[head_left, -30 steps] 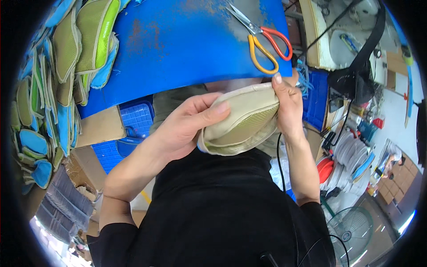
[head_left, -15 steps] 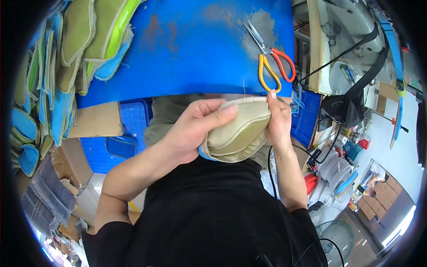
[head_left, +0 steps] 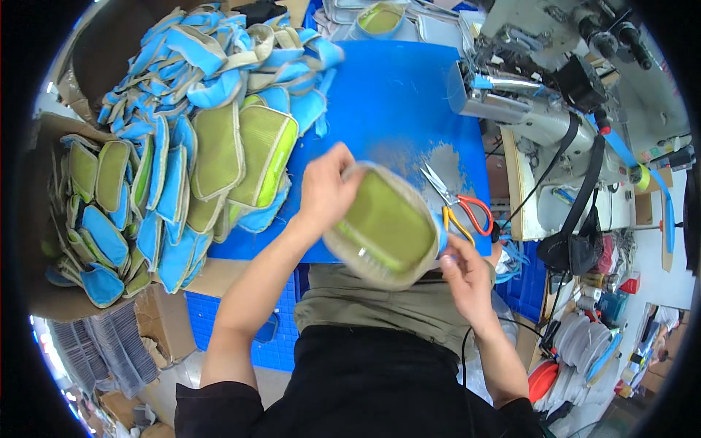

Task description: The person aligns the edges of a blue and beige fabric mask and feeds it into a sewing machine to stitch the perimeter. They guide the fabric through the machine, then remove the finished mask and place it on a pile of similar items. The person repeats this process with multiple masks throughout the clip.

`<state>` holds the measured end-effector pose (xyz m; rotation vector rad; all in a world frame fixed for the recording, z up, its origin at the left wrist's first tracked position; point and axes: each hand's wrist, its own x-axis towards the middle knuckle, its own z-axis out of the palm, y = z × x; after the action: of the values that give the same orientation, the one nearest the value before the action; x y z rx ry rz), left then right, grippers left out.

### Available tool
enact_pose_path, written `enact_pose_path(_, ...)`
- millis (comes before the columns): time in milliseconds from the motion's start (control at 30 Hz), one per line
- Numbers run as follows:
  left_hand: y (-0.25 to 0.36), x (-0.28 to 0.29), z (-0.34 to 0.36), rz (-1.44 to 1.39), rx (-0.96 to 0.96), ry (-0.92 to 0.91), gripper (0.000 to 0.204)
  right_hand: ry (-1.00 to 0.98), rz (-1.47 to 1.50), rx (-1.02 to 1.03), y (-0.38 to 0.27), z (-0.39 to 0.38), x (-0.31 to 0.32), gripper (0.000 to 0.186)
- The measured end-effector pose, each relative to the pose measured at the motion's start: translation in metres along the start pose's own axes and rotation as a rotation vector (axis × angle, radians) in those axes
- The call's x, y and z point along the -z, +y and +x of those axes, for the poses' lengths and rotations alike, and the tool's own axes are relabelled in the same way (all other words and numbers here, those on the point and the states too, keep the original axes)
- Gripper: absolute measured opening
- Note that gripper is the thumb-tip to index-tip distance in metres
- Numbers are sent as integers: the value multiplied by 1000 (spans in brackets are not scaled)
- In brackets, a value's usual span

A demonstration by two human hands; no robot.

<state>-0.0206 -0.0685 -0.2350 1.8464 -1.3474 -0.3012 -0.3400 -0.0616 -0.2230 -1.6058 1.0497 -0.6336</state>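
My left hand [head_left: 328, 190] grips the upper-left edge of a blurred zip pouch [head_left: 383, 223] with an olive mesh panel, beige binding and a bit of blue at the right edge. My right hand [head_left: 467, 281] holds its lower-right edge between thumb and fingers. The pouch is tilted over the front edge of the blue table [head_left: 387, 95]. Scissors [head_left: 451, 199] with red and orange handles lie just right of it, blades toward the back. A pile of green and blue pouch pieces [head_left: 219, 146] covers the table's left side.
Cardboard boxes [head_left: 164, 321] stand at left, one holding more pieces. A sewing machine [head_left: 511, 102] with straps and tape rises at right. Grey trays and another pouch [head_left: 380, 18] are at the back. Spools [head_left: 573, 336] and blue crates [head_left: 241, 343] sit lower.
The pouch has turned from its beige side to the olive mesh side. My left hand has moved round to its upper-left edge. The view has shifted, showing more of the tabletop and machine.
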Motion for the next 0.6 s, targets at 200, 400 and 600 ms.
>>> enact_pose_path(200, -7, -34, 67, -911, 421, 114, 69, 66, 192, -136, 10, -16, 14, 43)
enact_pose_path(400, 4, -26, 22, -499, 208, -42, 48, -2, 206, -185, 14, -26, 18, 41)
enact_pose_path(600, -26, 73, 58, 112, -140, 234, 21, -16, 190, -141, 16, -16, 15, 36)
